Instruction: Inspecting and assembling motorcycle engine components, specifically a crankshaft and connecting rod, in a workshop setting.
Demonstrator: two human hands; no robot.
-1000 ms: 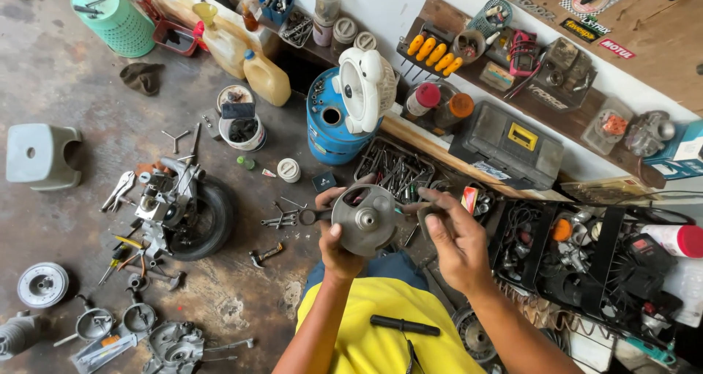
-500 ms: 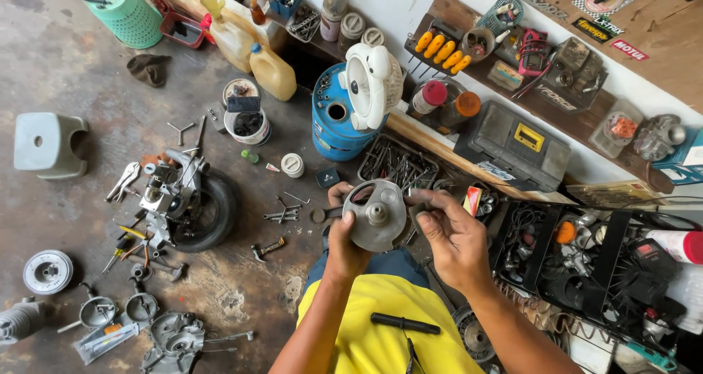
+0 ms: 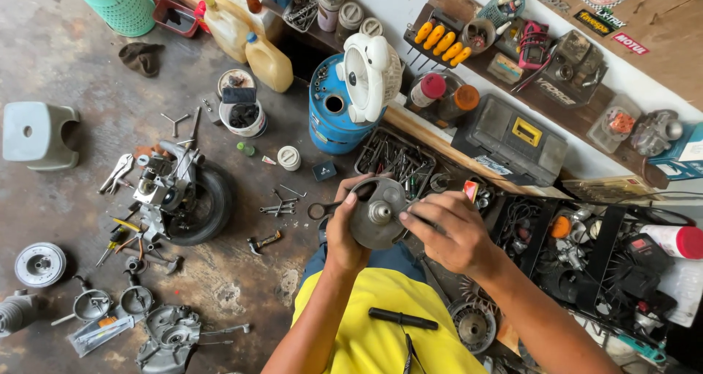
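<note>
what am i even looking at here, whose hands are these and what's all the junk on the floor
This is one picture from a camera worn on a person's head, looking straight down. There is no machine: the two bare hands are the wearer's own, and the yellow cloth at the bottom is their clothing.

The left hand grips a round grey metal disc by its edge. The right hand has its fingers at the disc's other edge, near the hub in the middle.

The concrete floor holds a small engine with a tyre, loose metal parts, a wrench, a blue drum with a white fan on it, a toolbox and a grey stool.
</note>
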